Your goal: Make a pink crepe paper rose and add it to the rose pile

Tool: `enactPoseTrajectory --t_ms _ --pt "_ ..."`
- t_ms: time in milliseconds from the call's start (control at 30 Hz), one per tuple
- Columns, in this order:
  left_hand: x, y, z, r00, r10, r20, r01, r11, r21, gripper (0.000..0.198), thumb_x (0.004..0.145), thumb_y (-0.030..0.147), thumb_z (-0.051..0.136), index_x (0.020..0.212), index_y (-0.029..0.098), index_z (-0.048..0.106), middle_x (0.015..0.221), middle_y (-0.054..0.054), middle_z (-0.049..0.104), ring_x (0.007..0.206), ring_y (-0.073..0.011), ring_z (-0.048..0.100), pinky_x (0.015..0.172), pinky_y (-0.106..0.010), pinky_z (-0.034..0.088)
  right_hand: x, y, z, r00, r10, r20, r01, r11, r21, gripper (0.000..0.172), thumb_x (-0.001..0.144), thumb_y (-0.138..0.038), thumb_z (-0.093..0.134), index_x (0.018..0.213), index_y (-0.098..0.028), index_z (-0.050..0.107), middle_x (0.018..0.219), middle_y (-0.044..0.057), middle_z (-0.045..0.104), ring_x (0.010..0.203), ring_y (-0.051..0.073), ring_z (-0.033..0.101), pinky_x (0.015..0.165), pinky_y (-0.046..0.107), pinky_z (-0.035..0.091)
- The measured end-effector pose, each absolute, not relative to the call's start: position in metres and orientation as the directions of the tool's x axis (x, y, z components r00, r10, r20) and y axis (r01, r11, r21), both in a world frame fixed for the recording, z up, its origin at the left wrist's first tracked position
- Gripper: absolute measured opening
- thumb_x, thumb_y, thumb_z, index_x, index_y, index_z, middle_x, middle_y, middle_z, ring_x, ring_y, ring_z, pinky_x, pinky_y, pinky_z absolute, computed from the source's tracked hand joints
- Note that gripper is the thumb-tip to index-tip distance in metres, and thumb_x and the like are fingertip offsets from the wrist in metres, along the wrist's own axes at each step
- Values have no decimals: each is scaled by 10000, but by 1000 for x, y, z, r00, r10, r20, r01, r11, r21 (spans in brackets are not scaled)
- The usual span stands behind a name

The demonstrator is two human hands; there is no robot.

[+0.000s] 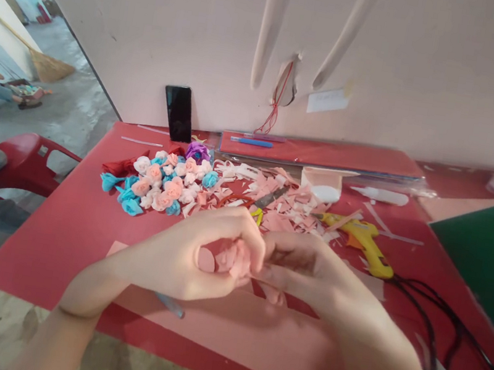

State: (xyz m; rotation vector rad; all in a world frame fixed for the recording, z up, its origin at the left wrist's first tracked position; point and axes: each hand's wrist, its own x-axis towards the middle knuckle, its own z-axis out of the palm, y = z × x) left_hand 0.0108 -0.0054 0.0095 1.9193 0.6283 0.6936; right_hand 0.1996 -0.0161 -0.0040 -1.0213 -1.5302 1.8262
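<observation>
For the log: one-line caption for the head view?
Left hand and right hand pinch a pink paper flower over the red table, finished flowers and yellow glue gun behind.

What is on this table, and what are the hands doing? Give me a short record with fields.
Setting: red table against a pale wall
Left hand: curled around a small pink paper flower
Right hand: pinching the same flower from the other side
Under the hands: pink sheet lying flat
Behind the hands: pink paper scraps, scissors, yellow glue gun
Far left: pile of finished paper flowers, pink, white, blue, one purple
Against the wall: dark phone standing upright
Right edge: green sheet
</observation>
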Motion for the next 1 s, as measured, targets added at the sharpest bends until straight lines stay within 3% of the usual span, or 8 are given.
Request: enactPoseTrajectory --t_ms 67,133,267,433,667,800,1000 --pt "12 -5 7 630 732 259 130 -428 895 308 728 55 581 976 226 516 925 -5 540 833 -120 512 731 -236 431 198 -20 -4 -495 863 -106 9 -117 -993 276 748 -397 672 660 -152 579 509 -27 531 430 65 480 399 170 381" --pt "14 -2 3 557 765 324 123 -462 878 344 737 115 621 1038 239 511 1002 -20 552 894 -139 518 775 -259 436 196 -25 -6 -397 918 24 -49 5 -999 216 766 -349 675 675 -171 593 538 -21 567 457 80 527 434 183 431" --pt "18 4 -4 477 780 406 55 -487 872 103 767 225 646 835 216 569 844 -8 571 812 -141 533 753 -286 449 192 -31 -14 -184 954 236 -43 232 -972 140 774 -339 679 723 -222 621 634 2 651 541 130 614 488 229 491" --pt "24 8 -13 392 790 471 -98 -473 876 128 776 308 656 703 210 619 765 -7 614 750 -134 561 716 -300 475 187 -33 -22 -47 920 388 21 389 -921 130 786 -350 665 707 -260 614 625 -8 657 559 152 612 561 289 504" --pt "29 10 -18 340 787 515 -191 -478 857 89 767 303 671 707 237 672 702 16 597 690 -118 545 664 -297 459 189 -29 -25 -76 961 267 -80 261 -962 136 751 -352 698 697 -241 640 688 4 679 610 142 619 573 255 505" --pt "25 12 -15 442 727 525 -159 -512 844 36 763 227 670 731 242 667 714 14 589 742 -126 514 731 -305 441 194 -23 -19 -240 962 132 -181 89 -979 221 661 -430 753 660 -228 664 620 15 660 582 156 623 553 256 515" --pt "20 13 -8 578 616 535 -118 -586 802 115 736 128 648 739 243 649 706 10 536 751 -133 490 750 -309 436 197 -11 -17 -529 847 51 -253 -100 -962 167 642 -365 769 643 -208 713 562 -7 630 460 82 522 434 175 424"
